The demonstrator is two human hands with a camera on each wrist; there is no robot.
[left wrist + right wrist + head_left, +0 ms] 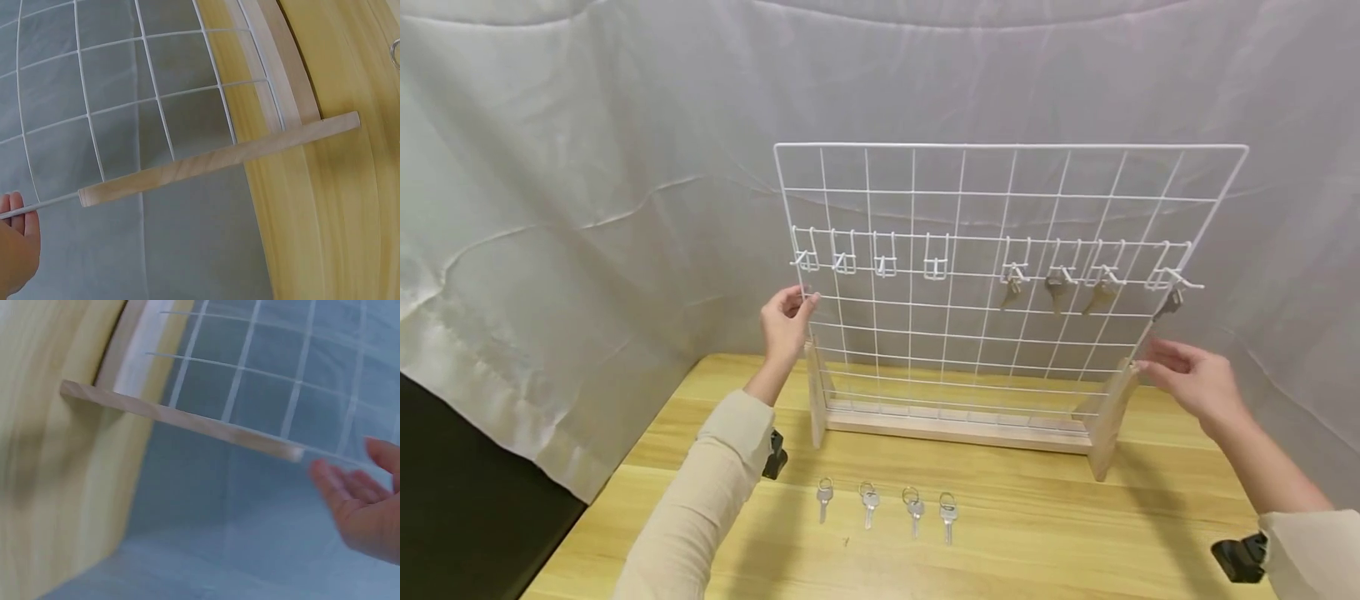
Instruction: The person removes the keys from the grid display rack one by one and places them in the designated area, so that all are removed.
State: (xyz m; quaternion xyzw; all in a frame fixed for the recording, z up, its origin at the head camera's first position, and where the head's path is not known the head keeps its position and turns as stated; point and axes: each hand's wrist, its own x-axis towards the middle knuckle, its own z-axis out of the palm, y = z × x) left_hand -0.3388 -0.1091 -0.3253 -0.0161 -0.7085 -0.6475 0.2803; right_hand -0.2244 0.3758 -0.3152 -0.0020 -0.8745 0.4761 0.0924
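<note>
A white wire grid (964, 147) stands upright in a wooden base (955, 429). My left hand (784, 323) pinches the grid's left edge wire between thumb and fingers, just above the wooden side piece (219, 153). At the opposite edge, my right hand (1198, 383) is beside the top of the right side piece (181, 420), thumb and fingers spread apart around the wire. It is blurred in the right wrist view. Several white hooks (936, 267) hang in a row on the grid. Keys (1057, 292) dangle from the hooks on the right side; those on the left carry none.
Several silver keys with rings (870, 500) lie in a row on the wooden table (1015, 533), in front of the base. A tiny scrap (846, 541) lies near them. Grey cloth (625, 125) hangs behind and at the sides.
</note>
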